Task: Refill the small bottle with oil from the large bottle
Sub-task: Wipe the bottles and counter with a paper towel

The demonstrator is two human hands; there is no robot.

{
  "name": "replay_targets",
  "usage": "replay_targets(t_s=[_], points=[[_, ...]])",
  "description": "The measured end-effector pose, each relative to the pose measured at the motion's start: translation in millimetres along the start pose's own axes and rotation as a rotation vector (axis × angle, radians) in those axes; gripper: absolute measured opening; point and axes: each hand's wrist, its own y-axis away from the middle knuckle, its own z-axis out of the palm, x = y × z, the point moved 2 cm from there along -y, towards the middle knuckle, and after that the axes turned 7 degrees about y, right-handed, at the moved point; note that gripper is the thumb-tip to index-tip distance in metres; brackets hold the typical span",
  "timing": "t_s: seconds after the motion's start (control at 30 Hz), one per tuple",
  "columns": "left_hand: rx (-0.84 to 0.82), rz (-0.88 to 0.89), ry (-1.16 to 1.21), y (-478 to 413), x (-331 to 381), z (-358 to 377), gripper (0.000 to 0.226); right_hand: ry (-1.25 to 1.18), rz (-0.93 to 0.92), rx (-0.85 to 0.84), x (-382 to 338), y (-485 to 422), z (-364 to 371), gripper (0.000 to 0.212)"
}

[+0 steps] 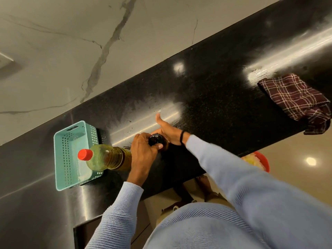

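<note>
From the head view we clamp our left grip (143,153) on the black cap (155,139) of the small bottle (165,143), likely to unscrew it. Our right grip (168,131) seems wrapped round its body, steadying it on the surface (215,97). The large bottle (107,157), still capped, stands just beside, before a teal basket (62,141); a checked cloth (294,99) lies well apart.

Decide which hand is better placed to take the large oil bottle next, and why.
Left, probably. The left hand is right beside the large bottle, while the right hand holds the small bottle on its far side.
</note>
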Motion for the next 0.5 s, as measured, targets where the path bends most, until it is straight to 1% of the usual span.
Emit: replay_targets(t_s=[0.03,0.07,0.13,0.2,0.27,0.33,0.37,0.4,0.43,0.5], points=[[0.0,-0.005,0.002,0,1,0,0.042,0.047,0.026,-0.063,-8,-2,-2,0.112],[0.002,-0.011,0.005,0,1,0,0.043,0.074,0.041,-0.088,-10,-4,-3,0.112],[0.015,-0.016,0.013,0,0,0,0.043,0.051,0.011,-0.076,-6,1,0,0.106],[0.025,-0.01,0.023,0,0,1,0.043,-0.05,-0.099,0.026,16,10,5,0.1],[0.027,-0.01,0.041,0,-2,3,0.042,-0.213,-0.226,0.148,47,22,13,0.087],[0.025,-0.014,0.057,0,-3,3,0.041,-0.26,-0.299,0.244,67,29,18,0.078],[0.026,-0.014,0.059,-1,-3,3,0.041,-0.233,-0.297,0.263,66,29,17,0.079],[0.031,-0.01,0.058,-1,-4,3,0.039,-0.186,-0.27,0.24,57,25,12,0.084],[0.034,-0.009,0.056,-2,-3,3,0.038,-0.126,-0.209,0.185,44,17,8,0.094],[0.037,-0.019,0.06,-1,-3,3,0.037,0.045,-0.022,-0.002,12,-2,-2,0.119]])
